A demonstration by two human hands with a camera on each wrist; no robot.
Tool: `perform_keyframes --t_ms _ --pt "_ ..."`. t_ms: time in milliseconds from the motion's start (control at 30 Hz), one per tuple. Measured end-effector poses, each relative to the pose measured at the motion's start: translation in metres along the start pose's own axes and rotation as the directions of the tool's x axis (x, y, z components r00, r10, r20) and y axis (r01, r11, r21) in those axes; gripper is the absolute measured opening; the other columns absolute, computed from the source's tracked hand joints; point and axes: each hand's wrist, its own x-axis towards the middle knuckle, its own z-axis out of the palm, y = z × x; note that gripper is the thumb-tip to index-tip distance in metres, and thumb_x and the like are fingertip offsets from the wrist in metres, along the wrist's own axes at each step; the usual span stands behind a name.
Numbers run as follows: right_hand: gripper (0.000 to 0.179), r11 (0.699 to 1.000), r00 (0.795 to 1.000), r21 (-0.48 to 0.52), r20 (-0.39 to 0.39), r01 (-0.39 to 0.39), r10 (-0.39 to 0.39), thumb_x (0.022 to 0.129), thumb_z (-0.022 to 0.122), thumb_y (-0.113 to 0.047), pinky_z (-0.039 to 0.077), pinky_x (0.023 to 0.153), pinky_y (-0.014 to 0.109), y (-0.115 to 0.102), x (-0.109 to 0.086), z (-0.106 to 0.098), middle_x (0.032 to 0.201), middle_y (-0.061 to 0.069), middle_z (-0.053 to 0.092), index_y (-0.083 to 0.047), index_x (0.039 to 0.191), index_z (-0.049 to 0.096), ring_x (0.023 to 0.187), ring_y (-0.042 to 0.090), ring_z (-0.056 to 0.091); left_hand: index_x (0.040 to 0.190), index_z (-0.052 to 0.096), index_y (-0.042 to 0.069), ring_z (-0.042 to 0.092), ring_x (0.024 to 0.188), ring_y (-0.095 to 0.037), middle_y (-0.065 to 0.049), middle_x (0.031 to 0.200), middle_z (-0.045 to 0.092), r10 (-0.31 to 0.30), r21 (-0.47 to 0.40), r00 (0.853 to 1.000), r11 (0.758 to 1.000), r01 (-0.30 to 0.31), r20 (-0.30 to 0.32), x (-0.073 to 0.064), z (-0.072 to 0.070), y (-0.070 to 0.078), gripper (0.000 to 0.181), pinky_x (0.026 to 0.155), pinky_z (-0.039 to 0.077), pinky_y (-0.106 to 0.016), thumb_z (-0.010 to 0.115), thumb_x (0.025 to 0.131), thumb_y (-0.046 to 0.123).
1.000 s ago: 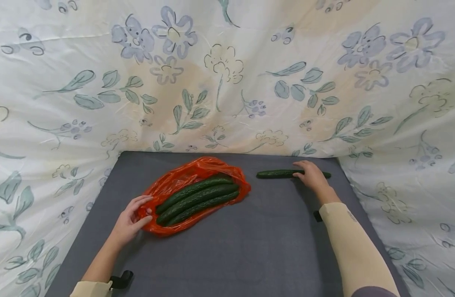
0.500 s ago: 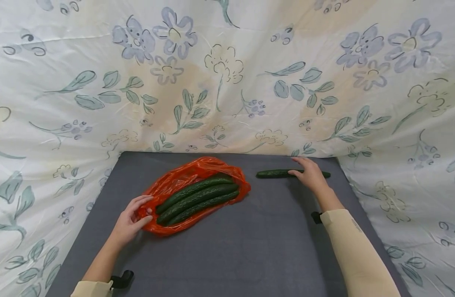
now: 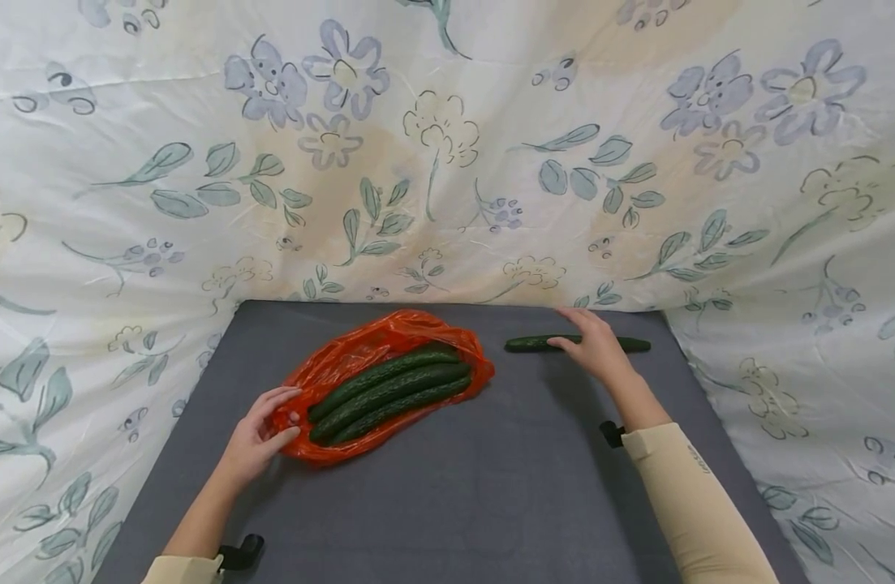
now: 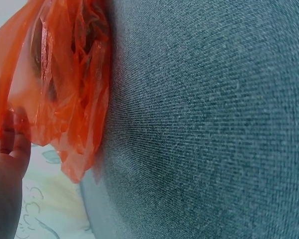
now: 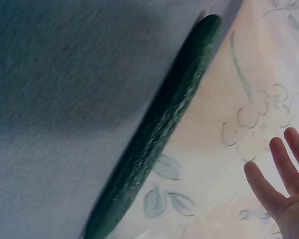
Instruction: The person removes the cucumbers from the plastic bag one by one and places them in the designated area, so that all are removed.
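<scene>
An orange-red plastic bag [image 3: 316, 365] lies on the left of the table with several dark green cucumbers [image 3: 389, 395] in its opening. My left hand [image 3: 256, 434] grips the bag at its near-left end. In the left wrist view, the fingers [image 4: 19, 144] are at the thin plastic, partly behind it. A single cucumber [image 3: 531, 344] lies crosswise at the back right. Above it, my right hand [image 3: 593, 349] is spread, holding nothing. The right wrist view shows this cucumber [image 5: 154, 124] lying apart from the straight fingers [image 5: 263, 186].
A dark grey cloth [image 3: 447, 487] covers the table. Flower-printed fabric [image 3: 447, 162] rises right behind the table's back edge and along both sides. A black wrist strap piece [image 3: 243, 553] sticks out by the left sleeve.
My right hand has moved left along the single cucumber, leaving more of its right end in sight. The left hand, the bag and the cucumbers stay in place.
</scene>
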Motion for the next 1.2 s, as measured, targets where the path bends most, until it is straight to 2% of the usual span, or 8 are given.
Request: perform_keyframes --t_ms 167,467,767,967,1200 --pt "0.068 0.999 0.999 0.016 0.001 0.046 -0.046 0.088 0.079 -0.028 0.042 0.104 0.061 -0.017 -0.004 -0.001 0.145 0.017 0.052 -0.012 0.148 0.05 0.134 0.041 0.047 0.139 0.052 -0.006 0.057 0.098 -0.009 -0.018 0.141 0.042 -0.002 -0.007 1.0 1.0 0.002 -0.006 -0.003 0.002 0.0 0.05 0.079 0.05 -0.011 0.065 0.091 -0.008" --pt "0.068 0.99 0.991 0.048 -0.02 0.136 -0.135 0.086 0.081 -0.026 0.044 0.103 0.06 -0.047 -0.008 0.001 0.141 0.016 0.055 -0.013 0.146 0.052 0.13 0.039 0.051 0.139 0.052 -0.008 0.057 0.098 -0.01 -0.019 0.139 0.043 0.036 -0.01 0.999 0.999 -0.036 -0.009 -0.005 0.005 0.001 0.051 0.074 0.051 -0.013 0.065 0.09 -0.011" --pt "0.068 0.974 0.975 0.068 -0.065 0.215 -0.211 0.083 0.083 -0.023 0.046 0.103 0.057 -0.067 -0.01 0.004 0.139 0.015 0.057 -0.013 0.144 0.055 0.13 0.036 0.052 0.138 0.051 -0.009 0.057 0.097 -0.008 -0.018 0.139 0.043 0.028 -0.025 0.999 0.999 -0.028 -0.015 -0.003 0.005 -0.001 0.05 0.074 0.052 -0.013 0.065 0.09 -0.011" --pt "0.068 0.965 0.965 0.054 -0.069 0.257 -0.253 0.083 0.083 -0.027 0.046 0.104 0.054 -0.083 -0.012 0.002 0.139 0.012 0.057 -0.015 0.144 0.055 0.131 0.033 0.051 0.138 0.051 -0.009 0.057 0.098 -0.008 -0.019 0.14 0.043 0.031 -0.022 0.999 0.999 -0.031 -0.009 -0.001 0.004 0.002 0.05 0.073 0.052 -0.014 0.066 0.09 -0.011" --pt "0.067 0.944 0.946 0.078 -0.087 0.32 -0.314 0.082 0.084 -0.023 0.048 0.102 0.053 -0.091 -0.008 0.014 0.137 0.013 0.058 -0.013 0.143 0.057 0.129 0.033 0.052 0.139 0.051 -0.009 0.057 0.098 -0.009 -0.019 0.139 0.043 0.036 -0.023 0.999 0.999 -0.036 -0.004 0.0 0.005 0.003 0.051 0.072 0.052 -0.015 0.066 0.09 -0.011"
